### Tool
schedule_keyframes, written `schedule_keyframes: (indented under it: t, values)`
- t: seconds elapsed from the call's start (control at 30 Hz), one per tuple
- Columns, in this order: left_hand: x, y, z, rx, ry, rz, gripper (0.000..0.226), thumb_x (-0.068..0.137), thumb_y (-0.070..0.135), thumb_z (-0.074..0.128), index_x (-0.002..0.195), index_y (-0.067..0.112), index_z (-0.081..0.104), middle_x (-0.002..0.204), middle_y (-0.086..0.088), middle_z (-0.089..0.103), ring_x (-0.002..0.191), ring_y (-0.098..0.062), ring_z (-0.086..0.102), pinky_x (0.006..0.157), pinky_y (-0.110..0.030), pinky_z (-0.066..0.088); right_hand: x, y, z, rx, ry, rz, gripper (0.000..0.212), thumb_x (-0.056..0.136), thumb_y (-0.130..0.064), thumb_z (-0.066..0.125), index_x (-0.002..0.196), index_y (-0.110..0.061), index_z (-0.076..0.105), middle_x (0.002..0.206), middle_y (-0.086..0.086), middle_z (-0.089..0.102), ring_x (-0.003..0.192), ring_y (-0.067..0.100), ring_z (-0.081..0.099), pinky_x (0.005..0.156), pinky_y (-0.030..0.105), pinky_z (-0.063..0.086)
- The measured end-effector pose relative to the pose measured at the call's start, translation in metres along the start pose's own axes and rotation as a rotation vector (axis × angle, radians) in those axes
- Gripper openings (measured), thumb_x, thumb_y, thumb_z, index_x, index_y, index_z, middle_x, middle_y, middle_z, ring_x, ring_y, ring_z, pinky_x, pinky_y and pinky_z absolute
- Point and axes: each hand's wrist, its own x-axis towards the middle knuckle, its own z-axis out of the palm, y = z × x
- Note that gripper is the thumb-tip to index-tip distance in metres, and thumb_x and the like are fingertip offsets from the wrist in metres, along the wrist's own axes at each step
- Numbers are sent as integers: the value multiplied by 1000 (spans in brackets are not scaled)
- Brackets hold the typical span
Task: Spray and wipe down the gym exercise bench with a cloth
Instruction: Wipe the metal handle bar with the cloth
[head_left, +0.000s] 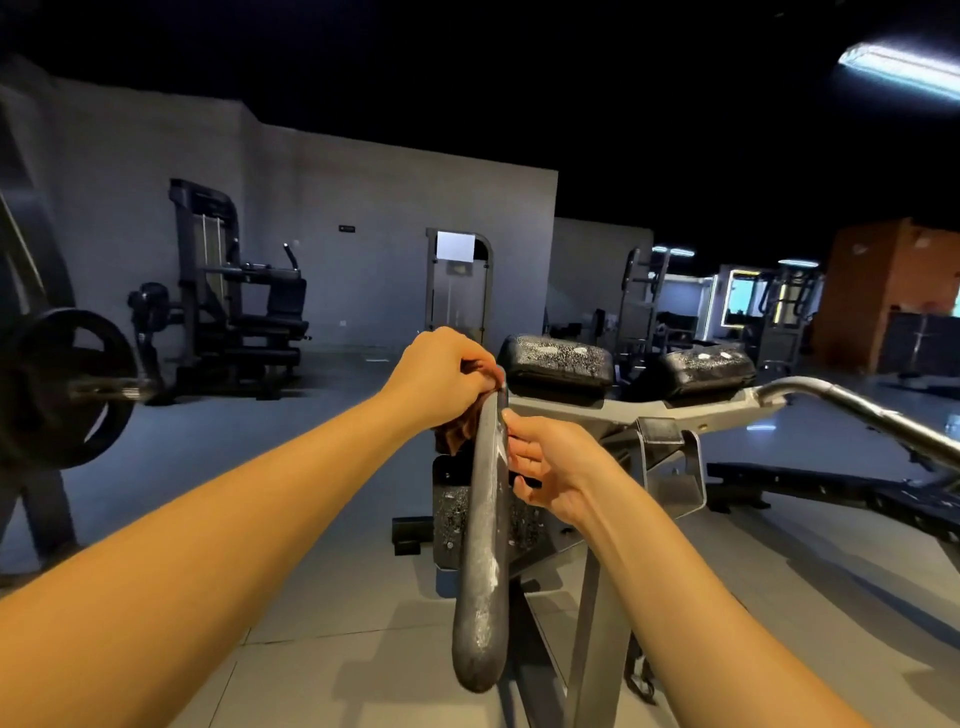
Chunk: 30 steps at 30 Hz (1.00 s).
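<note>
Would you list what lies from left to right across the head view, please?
Weight plate, left hand gripping brown cloth, grey handle, right hand, rightmost black pad, chrome bar.

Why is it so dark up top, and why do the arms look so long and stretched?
Head view: only the strip light glows, blown out white, so the ceiling stays black. Head view: the wide lens stretches both forearms and curves the walls. Head view: white glare dots sit on the speckled black pads, and the weight plate at the left edge looks smeared.
</note>
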Motion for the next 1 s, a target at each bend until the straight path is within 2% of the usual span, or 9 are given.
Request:
schedule_keyframes:
  t: [0.1, 0.23, 0.4, 0.5, 0.53, 0.63, 0.73, 0.8, 1.0]
  values:
    - [12, -5, 6, 19, 35, -48, 17, 94, 18, 70, 92, 28, 83, 90, 8, 76, 88, -13, 67, 91, -44, 57, 2, -3, 4, 22, 20, 3, 15, 93, -36, 73, 94, -20, 72, 88, 0, 69, 80, 14, 56, 59, 25, 38]
    - [-26, -3, -11, -24, -20, 28, 16, 94, 17, 71, 99, 27, 83, 92, 10, 75, 89, -11, 67, 89, -43, 55, -1, -8, 7, -22, 27, 9, 13, 93, -33, 73, 89, -21, 72, 89, 0, 67, 77, 13, 55, 60, 26, 37]
    - [-112, 26, -46, -134, -236, 126, 15, 94, 27, 72, 105, 32, 81, 92, 13, 72, 92, -12, 68, 81, -20, 52, -10, -10, 1, -25, -7, 16, 15, 95, -31, 71, 84, -21, 69, 81, -3, 62, 66, 9, 52, 62, 25, 37]
    - [-105, 32, -43, -110, -172, 140, 13, 93, 23, 74, 101, 29, 82, 88, 17, 72, 87, -6, 67, 78, -14, 49, -14, -8, 1, -27, 10, -1, 14, 96, -30, 70, 86, -20, 70, 80, -3, 64, 65, 8, 54, 64, 26, 38]
    - [-94, 31, -38, -82, -138, 139, 13, 93, 21, 74, 99, 28, 83, 86, 16, 73, 85, -6, 67, 76, -14, 48, -12, -7, 1, -28, 7, 0, 13, 96, -31, 70, 88, -20, 71, 82, -3, 65, 66, 9, 55, 65, 26, 39]
    - [-43, 13, -15, -20, -52, 55, 14, 93, 20, 73, 95, 28, 84, 86, 13, 76, 80, -5, 66, 79, -30, 55, -8, -5, -1, -16, -7, 20, 13, 95, -33, 71, 94, -21, 70, 90, -1, 64, 68, 9, 55, 62, 26, 38]
    - [-7, -1, -2, -33, 10, -64, 13, 92, 17, 73, 95, 24, 84, 91, 7, 79, 87, -9, 69, 89, -41, 57, -5, -4, -1, -14, -2, 40, 16, 93, -36, 73, 88, -22, 68, 85, -2, 65, 67, 9, 56, 61, 26, 38]
    - [-10, -2, -1, -18, 12, -50, 14, 92, 17, 73, 97, 24, 84, 94, 6, 78, 91, -11, 69, 91, -42, 57, -5, -5, -1, -24, 5, 37, 16, 92, -36, 74, 89, -22, 68, 85, -3, 66, 68, 10, 57, 61, 27, 38]
    - [-110, 27, -46, -135, -217, 154, 17, 93, 17, 74, 103, 27, 82, 92, 15, 73, 92, -8, 69, 82, -17, 52, -12, -4, -1, -16, -16, 4, 15, 95, -34, 70, 89, -20, 71, 92, 0, 66, 72, 11, 55, 59, 24, 39]
